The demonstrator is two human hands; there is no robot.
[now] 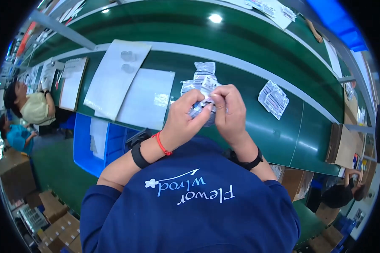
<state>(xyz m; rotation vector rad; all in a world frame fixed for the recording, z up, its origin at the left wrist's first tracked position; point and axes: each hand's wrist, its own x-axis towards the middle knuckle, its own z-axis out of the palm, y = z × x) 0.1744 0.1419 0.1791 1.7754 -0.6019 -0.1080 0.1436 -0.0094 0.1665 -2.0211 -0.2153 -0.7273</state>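
Note:
My left hand [185, 113] and my right hand [231, 110] meet over the green bench in front of my chest. Thumbs and bent fingers of both pinch a small clear plastic bag [208, 86] with printed white and dark markings. What lies inside it is partly covered by my fingers. Just beyond my hands, more flat plastic bags [204, 68] of the same look lie overlapping on the bench. Farther right, a separate small pile of such bags [273, 99] rests on the green surface.
White boards [145, 97] lie left of my hands, one bearing two small clear pieces [128, 55]. A blue bin [82, 141] stands below the bench's left side. A white rail [249, 64] runs along the far side. Cardboard [344, 145] stands right; other people work at both sides.

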